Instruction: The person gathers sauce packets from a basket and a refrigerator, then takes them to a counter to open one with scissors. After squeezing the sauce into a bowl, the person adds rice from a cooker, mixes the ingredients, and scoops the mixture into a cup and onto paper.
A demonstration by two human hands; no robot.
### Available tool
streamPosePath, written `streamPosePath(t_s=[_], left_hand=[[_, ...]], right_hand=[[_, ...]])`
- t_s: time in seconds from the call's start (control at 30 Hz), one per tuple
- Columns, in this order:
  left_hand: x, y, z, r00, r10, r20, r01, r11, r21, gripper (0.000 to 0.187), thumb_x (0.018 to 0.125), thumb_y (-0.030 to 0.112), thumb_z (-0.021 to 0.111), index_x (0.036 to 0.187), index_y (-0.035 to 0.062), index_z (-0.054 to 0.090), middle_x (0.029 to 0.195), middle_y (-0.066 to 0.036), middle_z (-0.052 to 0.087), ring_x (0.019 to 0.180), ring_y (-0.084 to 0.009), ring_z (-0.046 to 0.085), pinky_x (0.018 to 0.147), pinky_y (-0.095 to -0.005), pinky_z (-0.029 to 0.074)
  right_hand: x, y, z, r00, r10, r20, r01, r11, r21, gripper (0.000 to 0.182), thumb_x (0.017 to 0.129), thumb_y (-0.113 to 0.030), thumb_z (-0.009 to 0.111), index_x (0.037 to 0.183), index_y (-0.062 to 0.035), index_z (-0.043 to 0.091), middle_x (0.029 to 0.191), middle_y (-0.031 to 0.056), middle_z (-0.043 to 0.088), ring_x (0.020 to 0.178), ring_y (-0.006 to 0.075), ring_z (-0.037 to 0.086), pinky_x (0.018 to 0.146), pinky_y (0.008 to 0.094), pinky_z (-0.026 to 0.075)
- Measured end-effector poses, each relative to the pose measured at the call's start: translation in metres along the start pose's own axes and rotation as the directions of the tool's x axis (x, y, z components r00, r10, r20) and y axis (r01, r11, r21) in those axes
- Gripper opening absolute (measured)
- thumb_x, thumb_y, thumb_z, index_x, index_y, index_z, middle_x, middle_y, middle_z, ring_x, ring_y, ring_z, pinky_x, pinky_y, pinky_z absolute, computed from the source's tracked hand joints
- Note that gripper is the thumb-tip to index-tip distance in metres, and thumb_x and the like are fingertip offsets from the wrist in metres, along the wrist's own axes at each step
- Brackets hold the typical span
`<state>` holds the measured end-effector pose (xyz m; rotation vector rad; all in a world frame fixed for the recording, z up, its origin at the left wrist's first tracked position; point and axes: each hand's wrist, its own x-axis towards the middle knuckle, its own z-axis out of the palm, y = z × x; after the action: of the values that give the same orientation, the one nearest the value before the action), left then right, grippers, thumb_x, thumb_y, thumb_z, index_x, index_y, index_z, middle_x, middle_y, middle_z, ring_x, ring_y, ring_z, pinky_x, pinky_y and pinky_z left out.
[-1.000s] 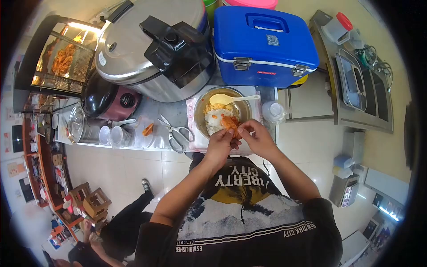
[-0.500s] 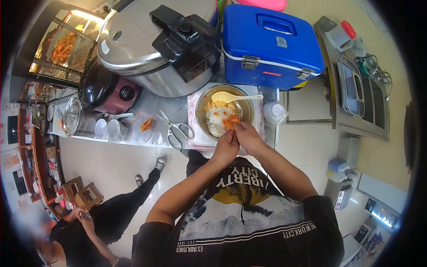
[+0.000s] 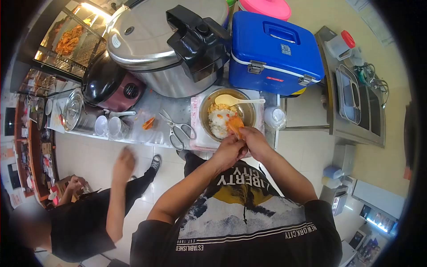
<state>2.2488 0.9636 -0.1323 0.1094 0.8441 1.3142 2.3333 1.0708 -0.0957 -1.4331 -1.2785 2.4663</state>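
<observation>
Both hands pinch an orange piece of food over the metal bowl at the front edge of the worktop.

The left hand (image 3: 229,151) and the right hand (image 3: 254,139) meet fingertip to fingertip, each gripping the lower end of the orange piece (image 3: 235,124). Its long axis runs from the fingers up and away, toward the back of the worktop, its far end over the rice in the bowl (image 3: 207,107). A yellow spoon (image 3: 234,100) lies across the bowl's far rim, handle pointing right. Scissors (image 3: 177,129) lie just left of the bowl, a smaller orange scrap (image 3: 148,123) further left. Behind stand a big steel cooker (image 3: 151,49) and a blue cooler box (image 3: 275,49). A clear lidded cup (image 3: 274,116) sits at the right edge. Another person's raised hand (image 3: 124,163) is blurred, off the front edge.
</observation>
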Motion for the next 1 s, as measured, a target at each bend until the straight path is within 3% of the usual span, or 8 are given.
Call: streamPosePath(t_s=[0.3,0.43,0.53,0.6,0.7,0.8,0.9,1.0], left_hand=[[-0.019,0.020,0.023,0.990,-0.040,-0.136,0.019,0.988,-0.155,0.020,0.104,0.021,0.050,0.099,0.0035,0.058,0.081,-0.005,0.059,0.060,-0.0154,0.053,0.051,-0.0272,0.039],[-0.008,0.003,0.003,0.990,0.044,-0.136,-0.047,0.999,-0.021,0.018,0.106,0.019,0.047,0.104,0.0048,0.057,0.081,-0.004,0.058,0.058,-0.0126,0.050,0.049,-0.0247,0.035],[-0.010,-0.002,0.003,0.991,0.057,-0.123,-0.047,0.995,0.084,0.016,0.106,0.017,0.046,0.104,0.0059,0.058,0.080,-0.002,0.056,0.058,-0.0101,0.047,0.049,-0.0222,0.033],[-0.008,-0.003,0.005,0.988,0.081,-0.130,-0.063,0.988,0.138,0.014,0.105,0.015,0.047,0.103,0.0065,0.059,0.080,0.000,0.054,0.056,-0.0082,0.044,0.049,-0.0206,0.031],[0.002,-0.015,0.001,0.956,0.264,-0.130,-0.200,0.906,0.372,0.013,0.102,0.008,0.048,0.108,0.0034,0.059,0.084,-0.002,0.061,0.060,-0.0127,0.052,0.052,-0.0267,0.040],[0.025,-0.037,-0.014,0.647,0.757,0.089,-0.543,0.376,0.751,0.018,0.096,0.002,0.049,0.112,-0.0015,0.059,0.089,-0.013,0.069,0.072,-0.0277,0.066,0.064,-0.0366,0.051],[0.001,-0.008,0.013,0.831,0.550,-0.078,-0.233,0.472,0.850,0.023,0.092,0.001,0.050,0.111,-0.0060,0.059,0.092,-0.026,0.068,0.091,-0.0414,0.068,0.080,-0.0435,0.052],[0.001,-0.006,0.019,0.823,0.567,-0.018,-0.251,0.392,0.885,0.023,0.088,0.000,0.052,0.109,-0.0074,0.059,0.092,-0.031,0.065,0.095,-0.0464,0.065,0.080,-0.0456,0.052]], right_hand=[[-0.014,-0.001,-0.003,0.991,0.072,0.113,-0.091,0.981,0.169,0.037,0.104,-0.024,0.041,0.121,-0.0001,0.063,0.085,0.0094,0.065,0.060,0.0169,0.054,0.052,0.0328,0.049],[-0.006,0.007,-0.003,0.988,0.082,0.133,-0.107,0.974,0.199,0.030,0.100,-0.020,0.050,0.117,0.0032,0.062,0.090,0.0130,0.066,0.059,0.0220,0.059,0.052,0.0380,0.050],[-0.015,-0.007,0.003,0.983,0.048,0.176,-0.058,0.997,0.050,0.028,0.099,-0.016,0.051,0.114,0.0045,0.062,0.096,0.0134,0.067,0.071,0.0220,0.064,0.062,0.0364,0.053],[-0.008,0.000,0.007,0.998,-0.009,0.061,0.008,1.000,0.005,0.026,0.099,-0.014,0.050,0.113,0.0049,0.062,0.097,0.0135,0.067,0.080,0.0212,0.065,0.069,0.0345,0.054],[0.019,0.018,-0.002,0.996,-0.087,0.004,0.086,0.988,-0.126,0.027,0.099,-0.016,0.050,0.108,0.0051,0.064,0.097,0.0128,0.068,0.087,0.0190,0.064,0.078,0.0315,0.052],[0.033,0.021,-0.003,0.994,-0.097,-0.059,0.081,0.969,-0.235,0.026,0.099,-0.016,0.049,0.103,0.0044,0.064,0.095,0.0123,0.067,0.085,0.0192,0.064,0.078,0.0323,0.052],[0.022,0.002,0.010,0.992,-0.068,-0.103,0.040,0.966,-0.254,0.026,0.099,-0.016,0.047,0.098,0.0035,0.064,0.094,0.0120,0.067,0.086,0.0203,0.064,0.080,0.0328,0.052],[0.022,-0.002,0.005,0.993,-0.042,-0.109,0.012,0.964,-0.266,0.027,0.099,-0.018,0.047,0.096,0.0029,0.064,0.093,0.0119,0.067,0.085,0.0202,0.064,0.079,0.0329,0.051]])
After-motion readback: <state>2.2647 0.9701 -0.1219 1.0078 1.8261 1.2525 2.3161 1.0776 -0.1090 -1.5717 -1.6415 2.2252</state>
